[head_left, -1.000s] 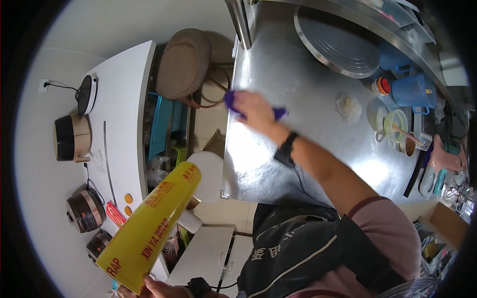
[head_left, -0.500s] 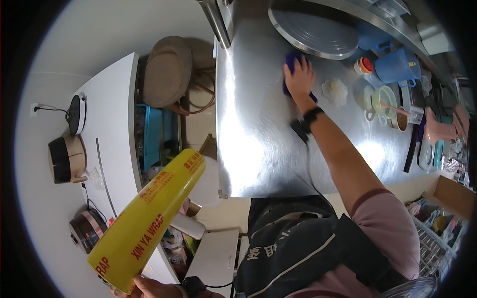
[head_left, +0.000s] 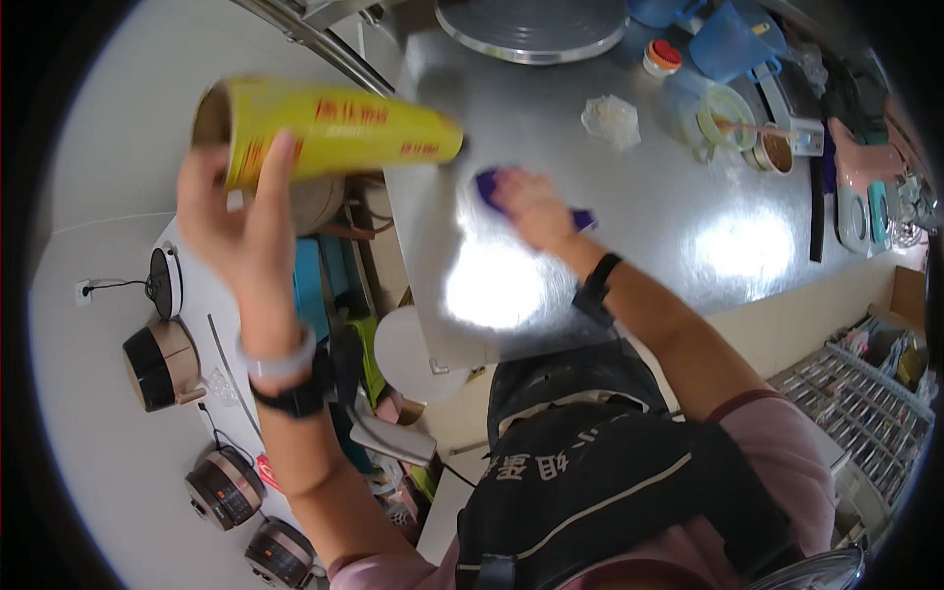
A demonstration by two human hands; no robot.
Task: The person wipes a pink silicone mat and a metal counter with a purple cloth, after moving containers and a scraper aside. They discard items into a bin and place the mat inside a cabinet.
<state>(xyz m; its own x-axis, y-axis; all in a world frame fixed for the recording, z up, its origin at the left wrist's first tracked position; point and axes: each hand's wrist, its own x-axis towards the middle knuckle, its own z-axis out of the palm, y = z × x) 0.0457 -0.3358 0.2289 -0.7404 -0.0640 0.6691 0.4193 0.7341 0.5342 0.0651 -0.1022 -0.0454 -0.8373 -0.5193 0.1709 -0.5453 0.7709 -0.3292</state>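
My left hand (head_left: 241, 216) is closed round the near end of a yellow roll of cling film (head_left: 344, 123). It holds the roll up, nearly level, at the upper left; the hollow core shows at the hand's end, and the far end reaches over the table's left edge. On the steel table (head_left: 639, 211), my right hand (head_left: 534, 208) presses down on a purple cloth (head_left: 486, 187) with its fingers bunched on it. The hand is slightly blurred. Beyond it lies a crumpled piece of clear plastic (head_left: 611, 120).
A round metal disc (head_left: 531, 34) and a red-topped jar (head_left: 663, 59) stand at the table's far side. To the right are a blue jug (head_left: 730, 44), a pale green bowl (head_left: 725, 116) and a small pot (head_left: 775, 154). Cookers (head_left: 224, 487) stand on the left counter.
My left hand has raised the cling film roll from the lower left up to the table's left edge. My right hand has drawn the cloth nearer and leftward. The view has shifted.
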